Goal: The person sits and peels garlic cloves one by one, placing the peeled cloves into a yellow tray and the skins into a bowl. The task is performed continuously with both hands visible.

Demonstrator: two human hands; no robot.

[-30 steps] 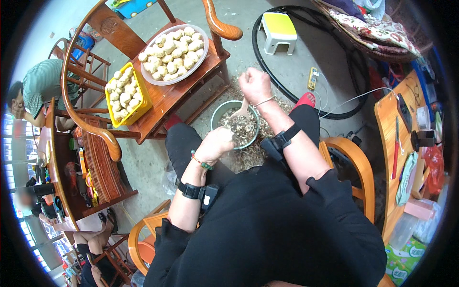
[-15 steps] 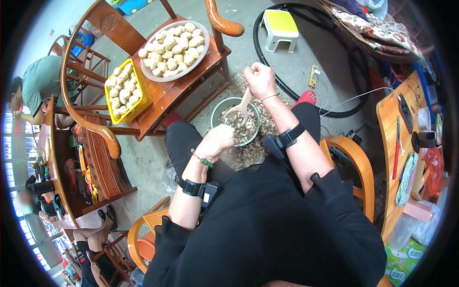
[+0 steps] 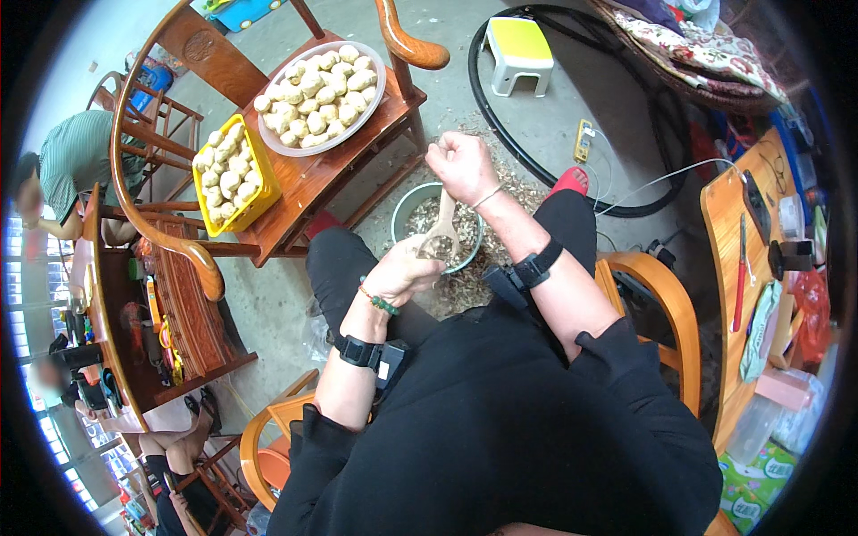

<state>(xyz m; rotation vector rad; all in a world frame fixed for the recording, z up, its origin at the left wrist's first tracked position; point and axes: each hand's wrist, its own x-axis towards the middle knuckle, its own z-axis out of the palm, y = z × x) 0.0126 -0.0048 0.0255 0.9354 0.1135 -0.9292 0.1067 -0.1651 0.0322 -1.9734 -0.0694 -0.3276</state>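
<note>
My right hand is closed round the upper end of a wooden spoon, whose handle runs down toward me. The spoon's head lies at the fingers of my left hand. That hand is curled closed, and what it grips is hidden by the fingers. Beneath both hands a pale green basin stands on the floor between my legs, with light and brown scraps in it.
On a wooden armchair at the left stand a white bowl and a yellow basket, both full of pale lumpy tubers. Scraps litter the floor round the basin. Beyond are a stool and a black hose. Two people are at the far left.
My right hand has come a little nearer and to the left. The spoon's head has moved down from over the basin to my left hand's fingers.
</note>
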